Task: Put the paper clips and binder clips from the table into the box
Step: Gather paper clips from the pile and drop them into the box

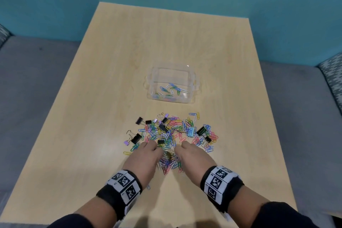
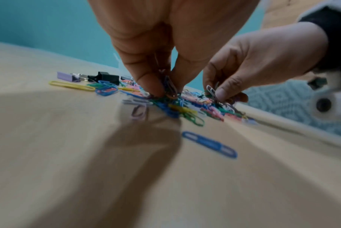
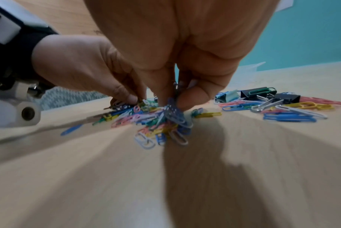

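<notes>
- Head view: I am looking down at a pale wooden tabletop (image 1: 111, 61). My left hand (image 1: 146, 155) and right hand (image 1: 192, 153) are reaching into the near edge of a heap of coloured paper clips (image 1: 172, 131) mixed with binder clips (image 1: 137, 138). The clear box (image 1: 192, 87) is sitting beyond the heap, holding a few clips.
- Left wrist view: my left grip is pinching a small bunch of paper clips between thumb and fingertips (image 2: 152, 86).
- Right wrist view: my right grip is pinching a bluish cluster of paper clips just above the tabletop.
</notes>
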Available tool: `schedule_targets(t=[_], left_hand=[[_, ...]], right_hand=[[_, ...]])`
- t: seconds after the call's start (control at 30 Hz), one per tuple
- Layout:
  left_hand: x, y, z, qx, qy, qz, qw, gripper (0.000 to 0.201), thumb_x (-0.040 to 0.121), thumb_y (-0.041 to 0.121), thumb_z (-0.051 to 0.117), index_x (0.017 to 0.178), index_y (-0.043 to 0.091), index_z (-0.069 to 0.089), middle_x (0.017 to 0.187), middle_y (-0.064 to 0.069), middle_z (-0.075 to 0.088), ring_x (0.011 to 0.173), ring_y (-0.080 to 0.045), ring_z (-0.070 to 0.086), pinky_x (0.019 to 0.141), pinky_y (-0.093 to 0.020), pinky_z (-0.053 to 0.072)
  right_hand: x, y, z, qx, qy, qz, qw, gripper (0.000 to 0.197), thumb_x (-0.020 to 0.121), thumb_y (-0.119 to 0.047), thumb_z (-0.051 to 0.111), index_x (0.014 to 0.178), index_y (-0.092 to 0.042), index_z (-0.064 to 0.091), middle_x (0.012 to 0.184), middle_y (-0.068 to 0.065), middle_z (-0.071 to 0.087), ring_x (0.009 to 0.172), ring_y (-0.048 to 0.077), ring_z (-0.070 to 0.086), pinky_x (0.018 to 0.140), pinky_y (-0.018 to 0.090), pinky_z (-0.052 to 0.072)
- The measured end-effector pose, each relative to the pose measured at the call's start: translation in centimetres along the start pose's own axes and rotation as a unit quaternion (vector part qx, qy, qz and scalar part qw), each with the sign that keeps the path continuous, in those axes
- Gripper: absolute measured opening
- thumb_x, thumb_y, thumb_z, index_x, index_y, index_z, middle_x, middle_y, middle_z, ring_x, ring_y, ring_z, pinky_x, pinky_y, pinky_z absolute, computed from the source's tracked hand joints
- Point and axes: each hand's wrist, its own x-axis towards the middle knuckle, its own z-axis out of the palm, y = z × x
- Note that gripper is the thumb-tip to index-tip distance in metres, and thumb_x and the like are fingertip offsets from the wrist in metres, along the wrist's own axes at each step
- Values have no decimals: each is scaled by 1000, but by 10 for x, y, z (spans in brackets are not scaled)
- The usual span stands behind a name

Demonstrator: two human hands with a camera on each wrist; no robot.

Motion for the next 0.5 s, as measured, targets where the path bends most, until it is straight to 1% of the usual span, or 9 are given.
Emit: schedule_targets(t=[0.07,0.1,0.13,0.2,0.27,0.33,0.4,0.43,0.5], left_hand=[[4,-1,-3,-41,-1,-22,999,40,47,-11,64,69,17,46,71,0,46,55,-20,43,42,-26,26],[6,-2,-4,-71,6,-45,996,33,53,-10,63,68,16,48,70,1,45,52,-19,40,41,-26,23],[8,-3,-6,-106,16,-76,991,26,62,-8,61,68,15,51,71,2,46,53,-19,41,41,-28,25],[13,-5,-10,-170,13,-135,976,21,75,-1,52,69,19,54,73,5,50,62,-18,50,51,-30,37],[18,-7,-20,-253,-12,-174,952,22,77,2,52,68,22,57,70,8,54,64,-15,57,58,-26,43],[24,-8,-35,-378,-38,-216,900,19,77,0,57,69,17,60,62,6,57,54,-15,62,52,-25,48],[36,-10,-54,-467,-43,-234,852,15,77,-6,61,71,8,62,60,-3,57,46,-16,61,44,-24,46],[45,-12,-63,-489,-37,-232,840,14,77,-8,62,72,5,62,58,-6,56,44,-17,60,42,-24,44],[65,-16,-85,-510,-13,-224,830,13,77,-10,63,73,2,62,56,-8,56,43,-16,59,46,-27,45]], right_hand=[[3,3,-3,10,-6,4,1000,23,84,0,53,94,-17,42,91,4,43,72,24,38,59,35,33],[4,4,-5,17,-8,5,1000,19,86,-3,53,91,-18,42,89,3,42,71,24,40,58,34,32],[5,5,-10,30,-15,8,999,16,88,-5,52,89,-17,42,88,2,43,71,26,43,58,34,33],[6,7,-22,71,-36,13,997,6,91,-10,50,88,-14,45,91,5,49,78,29,50,64,38,41],[8,11,-36,122,-60,23,990,4,90,-15,52,88,-16,49,92,5,55,82,27,53,71,38,46],[11,15,-51,182,-71,41,980,7,86,-17,56,85,-21,50,83,1,59,72,20,55,63,32,45],[20,20,-67,282,-73,76,954,9,83,-12,57,82,-21,53,71,-1,57,53,12,52,45,22,38],[27,23,-77,330,-71,95,936,12,82,-9,57,81,-20,54,66,0,57,46,9,51,41,20,35],[43,31,-98,396,-48,118,909,13,84,-5,60,82,-17,55,61,5,57,41,11,51,42,21,36]])
